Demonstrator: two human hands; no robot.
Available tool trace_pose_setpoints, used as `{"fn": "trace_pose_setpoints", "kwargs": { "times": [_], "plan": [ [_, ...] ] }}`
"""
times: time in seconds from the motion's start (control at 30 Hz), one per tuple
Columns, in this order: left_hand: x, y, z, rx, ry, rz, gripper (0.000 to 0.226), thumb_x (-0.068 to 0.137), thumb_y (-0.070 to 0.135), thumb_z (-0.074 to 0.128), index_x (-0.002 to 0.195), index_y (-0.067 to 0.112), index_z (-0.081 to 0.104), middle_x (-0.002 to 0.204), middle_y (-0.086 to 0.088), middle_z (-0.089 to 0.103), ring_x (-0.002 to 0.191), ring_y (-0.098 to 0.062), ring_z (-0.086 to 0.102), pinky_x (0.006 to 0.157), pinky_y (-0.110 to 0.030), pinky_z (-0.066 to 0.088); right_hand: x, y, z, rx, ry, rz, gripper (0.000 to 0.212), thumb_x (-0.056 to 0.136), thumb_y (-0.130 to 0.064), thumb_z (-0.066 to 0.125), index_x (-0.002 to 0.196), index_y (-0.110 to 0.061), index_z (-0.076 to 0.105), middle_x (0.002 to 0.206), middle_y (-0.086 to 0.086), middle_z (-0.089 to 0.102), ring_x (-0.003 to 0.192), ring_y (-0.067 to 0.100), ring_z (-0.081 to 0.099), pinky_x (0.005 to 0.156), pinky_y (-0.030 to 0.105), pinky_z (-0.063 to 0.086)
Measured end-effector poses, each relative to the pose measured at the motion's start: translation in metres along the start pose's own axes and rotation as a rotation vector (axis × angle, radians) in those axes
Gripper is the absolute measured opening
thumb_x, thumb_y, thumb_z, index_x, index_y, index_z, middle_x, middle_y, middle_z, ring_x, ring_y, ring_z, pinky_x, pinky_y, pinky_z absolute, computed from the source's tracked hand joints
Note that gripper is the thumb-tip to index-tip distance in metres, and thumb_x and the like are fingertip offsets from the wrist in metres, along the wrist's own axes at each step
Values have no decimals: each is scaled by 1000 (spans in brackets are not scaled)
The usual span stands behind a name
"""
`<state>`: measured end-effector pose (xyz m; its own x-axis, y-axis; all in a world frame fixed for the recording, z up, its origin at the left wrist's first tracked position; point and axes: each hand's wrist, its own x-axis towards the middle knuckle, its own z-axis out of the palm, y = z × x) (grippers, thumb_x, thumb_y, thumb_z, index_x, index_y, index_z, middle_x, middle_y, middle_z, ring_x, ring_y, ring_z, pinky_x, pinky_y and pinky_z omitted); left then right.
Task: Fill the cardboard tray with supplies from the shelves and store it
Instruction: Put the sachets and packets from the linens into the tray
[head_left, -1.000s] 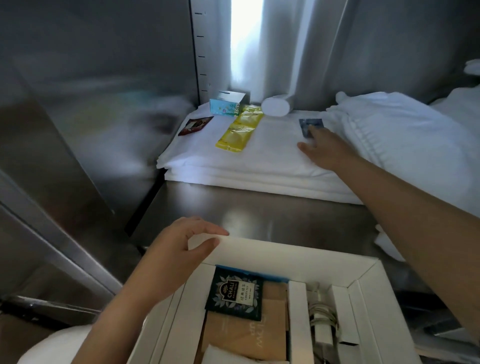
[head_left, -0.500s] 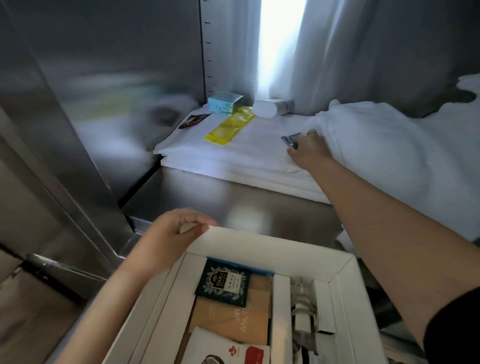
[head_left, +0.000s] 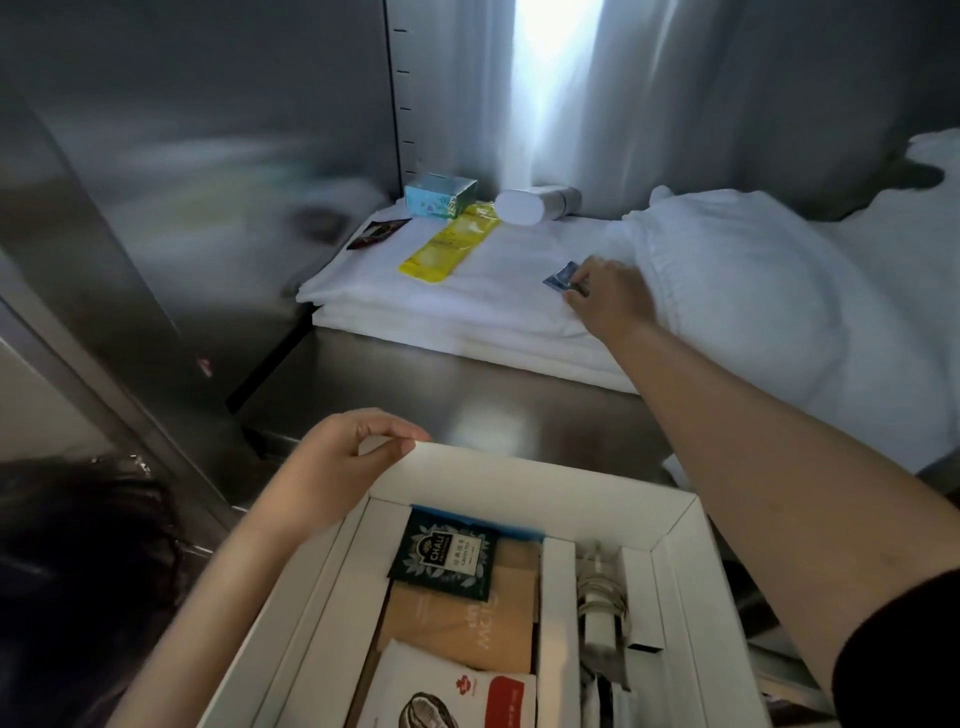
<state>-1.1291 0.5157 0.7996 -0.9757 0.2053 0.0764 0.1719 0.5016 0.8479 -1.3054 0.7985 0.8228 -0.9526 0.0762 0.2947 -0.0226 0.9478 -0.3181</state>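
The right arm is stretched to centre right, where a small blue foil sachet (head_left: 561, 274) is pinched in the curled fingers of the right hand (head_left: 613, 299), over folded white towels (head_left: 467, 306). The far left corner of the white cardboard tray (head_left: 545, 486), at lower centre, is gripped by the left hand (head_left: 337, 467). Counted on the towels: one long yellow packet (head_left: 449, 244), one teal box (head_left: 440, 195), one dark red sachet (head_left: 378, 234), one white cylinder (head_left: 524, 206).
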Motion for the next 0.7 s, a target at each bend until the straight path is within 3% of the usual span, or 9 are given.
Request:
{"fn": "trace_pose_setpoints", "kwargs": {
  "times": [0.23,0.43,0.7],
  "plan": [
    [3,0,1,23,3,17,16,91,11,61,93,18,75,92,9,71,90,3,62,81,-9,43,-7,-1,1,45,32,12,32,87,-24,64,113,-8,58,115,18,59,108,33,53,89,36,40],
    [3,-4,0,35,4,28,17,90,13,62,91,24,75,91,13,71,90,5,62,79,-6,41,-13,-5,-3,90,53,11,37,85,-25,66,116,-6,58,115,17,60,106,32,54,89,38,43],
    [6,-9,0,40,-23,11,20,91,17,61,90,32,74,91,25,69,93,5,61,82,-19,43,-34,-24,-17,235,78,-20,35,84,-25,67,114,-9,58,114,11,60,106,27,54,88,35,45]
  ]
}}
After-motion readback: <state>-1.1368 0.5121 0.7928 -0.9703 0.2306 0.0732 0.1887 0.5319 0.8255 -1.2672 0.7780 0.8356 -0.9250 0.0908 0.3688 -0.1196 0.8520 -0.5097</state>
